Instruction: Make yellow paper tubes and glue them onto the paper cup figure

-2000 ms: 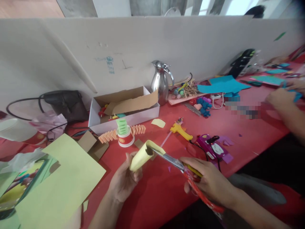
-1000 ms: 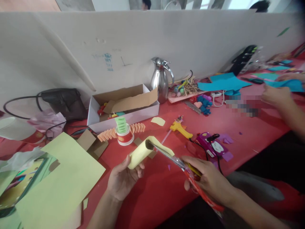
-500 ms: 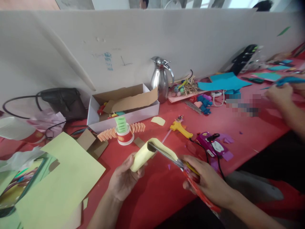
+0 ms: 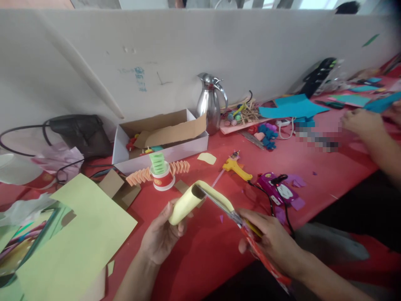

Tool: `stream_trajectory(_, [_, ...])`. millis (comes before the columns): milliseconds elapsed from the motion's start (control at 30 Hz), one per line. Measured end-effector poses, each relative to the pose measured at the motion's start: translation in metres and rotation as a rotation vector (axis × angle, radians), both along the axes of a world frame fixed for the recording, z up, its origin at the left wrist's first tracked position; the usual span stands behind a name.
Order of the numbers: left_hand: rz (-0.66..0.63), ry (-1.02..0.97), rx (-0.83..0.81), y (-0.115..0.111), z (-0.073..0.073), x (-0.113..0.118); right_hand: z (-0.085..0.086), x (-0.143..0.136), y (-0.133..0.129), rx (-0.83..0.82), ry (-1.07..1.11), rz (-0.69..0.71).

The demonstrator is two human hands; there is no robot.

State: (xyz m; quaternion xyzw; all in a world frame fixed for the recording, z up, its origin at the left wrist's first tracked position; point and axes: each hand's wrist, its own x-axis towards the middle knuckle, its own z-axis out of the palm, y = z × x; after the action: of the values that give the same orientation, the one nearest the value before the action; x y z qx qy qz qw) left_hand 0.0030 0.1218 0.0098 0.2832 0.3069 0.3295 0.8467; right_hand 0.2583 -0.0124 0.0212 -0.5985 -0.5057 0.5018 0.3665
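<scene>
My left hand (image 4: pixel 161 234) is closed around a pale yellow paper roll (image 4: pixel 184 205), tilted, with its dark hollow end toward the right. From that end a yellow paper strip (image 4: pixel 216 193) stretches across to my right hand (image 4: pixel 272 240). Fingers of my right hand are wrapped round scissors (image 4: pixel 233 215) whose metal blades lie along the strip, the tips at the roll's opening. Part of a yellow handle shows between the fingers. Beneath that hand hangs a long red piece (image 4: pixel 263 257); whether it belongs to the scissors I cannot tell.
Behind the hands stand a paper cup (image 4: pixel 163 180) with folded paper arms, a cardboard box (image 4: pixel 163 152) and a steel jug (image 4: pixel 209 104). A yellow glue gun (image 4: pixel 238 168) and purple power strip (image 4: pixel 277 190) lie rightward, yellow sheets (image 4: pixel 81 234) leftward. Another person's hand (image 4: pixel 363 121) holds blue paper.
The view has shifted slightly. Both my hands keep nearly the same pose on the roll and scissors. At the far right, the other person's hands and blue paper have moved a little.
</scene>
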Motion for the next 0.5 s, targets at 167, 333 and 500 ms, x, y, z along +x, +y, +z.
stream_trajectory(167, [0.082, -0.060, 0.012, -0.0021, -0.0006, -0.0006, -0.0029, 0.0006, -0.0020, -0.001, 0.016, -0.016])
stream_trajectory(333, [0.099, -0.080, -0.001, -0.0024, -0.0001, -0.0014, -0.0046, 0.0016, -0.0030, 0.020, 0.001, -0.010])
stream_trajectory(500, [0.092, -0.086, -0.023, -0.0005, -0.0025, -0.0035, -0.0009, -0.0007, -0.0030, 0.029, -0.040, -0.004])
